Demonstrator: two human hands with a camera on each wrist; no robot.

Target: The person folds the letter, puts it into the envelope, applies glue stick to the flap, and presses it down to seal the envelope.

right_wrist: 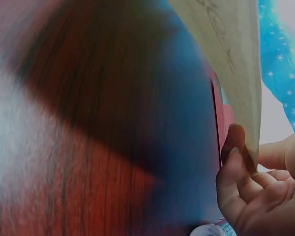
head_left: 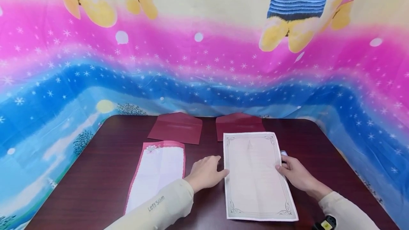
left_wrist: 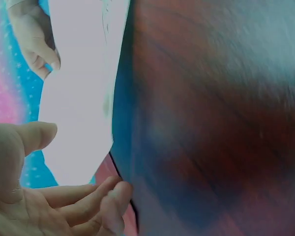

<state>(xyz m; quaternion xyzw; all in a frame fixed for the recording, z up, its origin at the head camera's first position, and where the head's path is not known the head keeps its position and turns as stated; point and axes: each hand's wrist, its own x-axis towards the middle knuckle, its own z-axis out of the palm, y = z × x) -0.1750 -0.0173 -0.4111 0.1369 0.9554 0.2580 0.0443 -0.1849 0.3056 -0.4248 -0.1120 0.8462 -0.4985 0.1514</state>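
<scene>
- Being gripped at its right edge, the bordered sheet (head_left: 252, 176) was held right of centre in the lower half of the head view, raised off the surface (head_left: 86, 166).
- Between the thumb and fingers of the right hand (head_left: 297, 175) that edge was pinched, about midway along its length.
- By the left hand (head_left: 204, 173), near the sheet's left edge, nothing was gripped: its thumb and fingers were held well apart. Whether the paper was touched by the thumb could not be told.
- The sheet was judged very light, thin and limp, easily creased or torn, and perhaps a little slippery; slight waves were shown in it. It seemed best taken by both long side edges, opposite each other, with a soft pinch and without the middle being pressed.
- Two sheets were counted: the bordered one, and a pink-edged sheet (head_left: 159, 176) laid at lower left of centre, partly covered by the left sleeve (head_left: 159, 205).
- Two dark red envelopes were counted along the far side: a left envelope (head_left: 175, 130) near centre, and a right envelope (head_left: 239, 125), partly hidden by the bordered sheet.
- One small blue-and-white object (head_left: 283, 153) was glimpsed behind the right hand, too hidden to be identified.
</scene>
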